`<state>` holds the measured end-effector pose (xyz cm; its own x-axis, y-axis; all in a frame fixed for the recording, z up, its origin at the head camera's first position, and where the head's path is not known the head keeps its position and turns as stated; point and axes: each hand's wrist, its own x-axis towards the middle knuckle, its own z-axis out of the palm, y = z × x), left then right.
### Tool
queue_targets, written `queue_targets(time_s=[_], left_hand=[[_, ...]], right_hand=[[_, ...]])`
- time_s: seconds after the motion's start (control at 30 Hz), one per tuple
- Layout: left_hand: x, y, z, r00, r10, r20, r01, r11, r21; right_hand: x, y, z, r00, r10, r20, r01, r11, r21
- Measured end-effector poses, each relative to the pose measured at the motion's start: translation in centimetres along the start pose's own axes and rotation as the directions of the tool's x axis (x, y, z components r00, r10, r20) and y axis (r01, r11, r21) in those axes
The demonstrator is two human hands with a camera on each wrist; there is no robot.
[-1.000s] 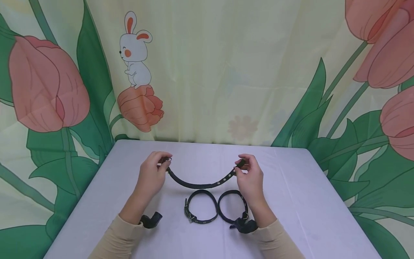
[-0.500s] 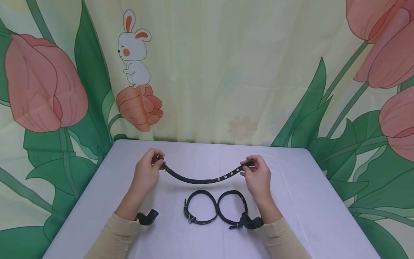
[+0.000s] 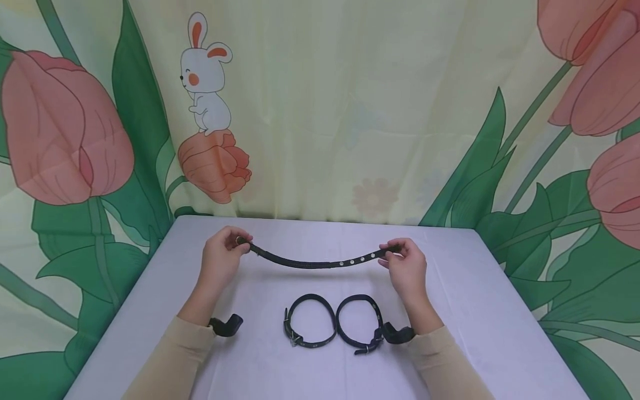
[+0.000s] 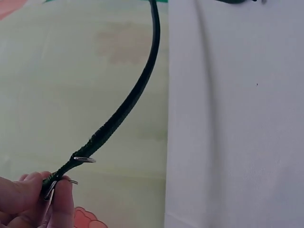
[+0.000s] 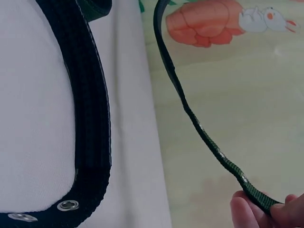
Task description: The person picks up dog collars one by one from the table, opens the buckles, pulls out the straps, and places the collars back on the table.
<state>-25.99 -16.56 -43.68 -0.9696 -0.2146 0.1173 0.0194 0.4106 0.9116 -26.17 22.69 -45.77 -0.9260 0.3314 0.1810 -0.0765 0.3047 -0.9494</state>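
Note:
A black pet collar (image 3: 305,265) hangs in a shallow curve between both hands, above the white table. My left hand (image 3: 220,258) pinches its buckle end; a metal D-ring (image 4: 84,160) shows just past the fingertips in the left wrist view. The other end, with a row of metal eyelets, is pinched by my right hand (image 3: 407,266). Two more black collars lie on the table nearer the body, each fastened into a loop. The left loop (image 3: 334,322) and the right loop (image 3: 350,336) sit side by side, edges meeting.
The white-covered table (image 3: 280,372) ends at a back edge just beyond the hands. Behind it hangs a curtain (image 3: 320,111) printed with tulips and a rabbit. Black wrist cameras, the left (image 3: 227,325) and the right (image 3: 398,333), stick out from the wrists near the table.
Both hands have moved apart, the left to the left and the right to the right. The held collar has risen and its sag has flattened. The two looped collars stay in place.

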Motion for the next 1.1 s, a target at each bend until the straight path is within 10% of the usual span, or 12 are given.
queue_targets(time_s=[0.37,1.1], left_hand=[[3.0,-1.4,1.2,0.996,-0.08,0.024,0.084,0.97,-0.23],[7.4,-3.8,4.3,0.983,-0.183,-0.017,0.169,0.937,-0.305]], right_hand=[[2.5,1.6,0.4,0.999,0.051,0.016,-0.052,0.997,0.058],[7.2,4.6,1.5,0.962,0.257,0.095,-0.272,0.939,0.212]])
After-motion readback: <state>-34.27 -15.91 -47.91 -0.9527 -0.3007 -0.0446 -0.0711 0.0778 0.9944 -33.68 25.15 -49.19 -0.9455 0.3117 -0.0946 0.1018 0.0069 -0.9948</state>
